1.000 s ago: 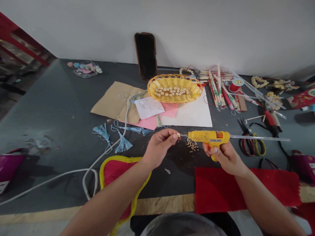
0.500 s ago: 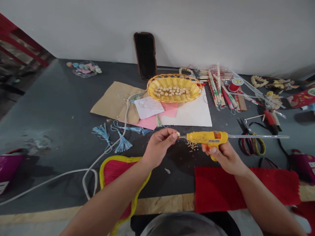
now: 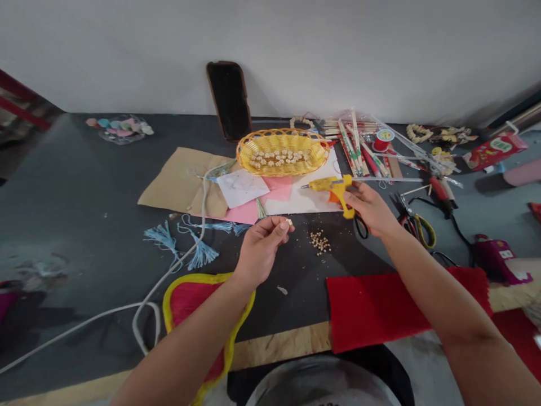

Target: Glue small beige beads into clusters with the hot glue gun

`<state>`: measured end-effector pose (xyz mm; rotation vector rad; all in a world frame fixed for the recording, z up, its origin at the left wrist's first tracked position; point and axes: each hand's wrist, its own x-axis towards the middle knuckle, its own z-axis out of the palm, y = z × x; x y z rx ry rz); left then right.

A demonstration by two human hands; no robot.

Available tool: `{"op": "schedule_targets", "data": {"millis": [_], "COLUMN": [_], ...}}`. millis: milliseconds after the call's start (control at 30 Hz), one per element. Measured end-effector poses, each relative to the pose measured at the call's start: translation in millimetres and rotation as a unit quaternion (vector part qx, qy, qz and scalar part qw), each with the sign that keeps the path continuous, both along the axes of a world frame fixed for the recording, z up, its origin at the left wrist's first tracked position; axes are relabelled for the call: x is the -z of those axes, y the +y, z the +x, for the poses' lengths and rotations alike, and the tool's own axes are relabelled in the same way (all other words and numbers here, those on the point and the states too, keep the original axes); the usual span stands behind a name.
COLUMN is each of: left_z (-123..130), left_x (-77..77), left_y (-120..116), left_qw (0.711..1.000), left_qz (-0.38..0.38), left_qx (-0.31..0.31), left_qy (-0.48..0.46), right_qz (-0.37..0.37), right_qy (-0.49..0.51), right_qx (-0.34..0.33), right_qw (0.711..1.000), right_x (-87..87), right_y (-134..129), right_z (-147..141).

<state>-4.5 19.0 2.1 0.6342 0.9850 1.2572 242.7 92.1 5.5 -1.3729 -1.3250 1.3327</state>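
My left hand pinches a small cream flower-shaped piece between thumb and fingertips, above the dark table. My right hand grips a yellow hot glue gun by its handle, its nozzle pointing left over a white sheet. A clear glue stick sticks out of the gun's back. Between my hands on the table lies a scatter of small beige beads. Behind them, a yellow woven basket holds several small cream flower-like pieces.
A phone leans against the wall. Blue tassels and a white cable lie at the left. Scissors and a spool of red thread are at the right. Red felt hangs over the front edge.
My right hand has drawn the glue gun away from the piece, moving it farther back over the white sheet. My left hand still holds the piece. The view has shifted slightly.
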Motion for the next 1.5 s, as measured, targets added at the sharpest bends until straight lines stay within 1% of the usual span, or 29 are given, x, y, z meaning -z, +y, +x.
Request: {"op": "schedule_targets", "data": {"millis": [67,100,167,200,233,267,300,367,400,467,500,567,833,967,1000,1033,1067,1133,1167,1200,1233,1300,1400,1500], "left_z": [-0.2,-0.2,0.2,0.6,1.1,1.5,1.9,2.4,2.5,2.4,2.4,2.4,2.5,3.0,3.3,3.7,4.3,5.9,6.8,7.8,8.7,10.4,11.7,12.2], "left_x": [0.1,0.3,1.1,1.6,2.1,2.7,3.3,4.2,4.4,4.3,4.1,3.2,2.4,1.7,1.4,1.0,0.7,-0.2,-0.7,-1.3,-2.0,-3.6,-6.5,-9.5], "left_y": [-0.1,-0.3,-1.1,-1.6,-2.2,-2.7,-3.2,-4.0,-4.2,-4.4,-4.5,-4.6,-4.4,-4.4,-4.8,-5.4,-6.2,-8.3,-9.4,-10.5,-11.6,-13.3,-14.6,-14.8], "left_qw": [1.0,1.0,1.0,0.999,0.999,0.999,0.998,0.997,0.997,0.996,0.996,0.996,0.995,0.995,0.994,0.994,0.992,0.99,0.989,0.988,0.987,0.986,0.984,0.982], "left_qz": [0.004,0.006,0.011,0.013,0.016,0.018,0.021,0.024,0.025,0.025,0.025,0.021,0.019,0.019,0.019,0.018,0.017,0.012,0.008,0.004,0.002,0.003,0.013,0.024], "left_qx": [0.003,0.006,0.016,0.021,0.026,0.032,0.038,0.049,0.053,0.059,0.06,0.063,0.067,0.074,0.077,0.083,0.09,0.105,0.113,0.121,0.127,0.137,0.144,0.15], "left_qy": [0.005,0.008,0.015,0.02,0.025,0.03,0.036,0.046,0.05,0.057,0.06,0.064,0.069,0.07,0.071,0.075,0.081,0.093,0.097,0.097,0.095,0.092,0.101,0.111], "right_qz": [0.031,0.064,0.156,0.207,0.245,0.28,0.305,0.327,0.328,0.317,0.31,0.3,0.32,0.328,0.337,0.351,0.367,0.392,0.399,0.402,0.405,0.41,0.417,0.432], "right_qy": [-0.098,-0.165,-0.294,-0.334,-0.357,-0.368,-0.376,-0.413,-0.443,-0.504,-0.527,-0.547,-0.524,-0.535,-0.525,-0.503,-0.468,-0.376,-0.331,-0.295,-0.268,-0.238,-0.217,-0.206], "right_qx": [-0.018,-0.017,0.001,0.003,-0.014,-0.06,-0.124,-0.232,-0.263,-0.289,-0.292,-0.297,-0.306,-0.295,-0.283,-0.262,-0.232,-0.15,-0.112,-0.085,-0.073,-0.071,-0.072,-0.069], "right_qw": [0.995,0.984,0.943,0.92,0.901,0.885,0.866,0.818,0.792,0.749,0.736,0.723,0.728,0.721,0.728,0.745,0.77,0.826,0.848,0.863,0.871,0.878,0.88,0.875], "right_x": [-2.6,-5.1,-11.8,-15.1,-17.7,-19.5,-20.2,-19.1,-17.9,-15.6,-14.9,-14.2,-10.8,-7.9,-8.1,-9.0,-10.6,-14.9,-17.2,-19.3,-20.9,-22.4,-21.3,-19.0], "right_y": [2.6,-0.3,-13.0,-21.4,-30.4,-39.0,-46.8,-58.4,-61.9,-65.0,-65.0,-63.5,-58.8,-58.5,-59.1,-60.2,-62.1,-67.6,-71.0,-74.4,-77.7,-82.6,-85.2,-84.7], "right_z": [6.1,9.2,12.6,12.1,9.8,6.2,1.3,-9.8,-15.1,-23.3,-25.8,-27.9,-25.4,-26.0,-26.2,-26.8,-27.8,-31.8,-34.7,-38.1,-41.5,-47.8,-52.9,-53.3]}}
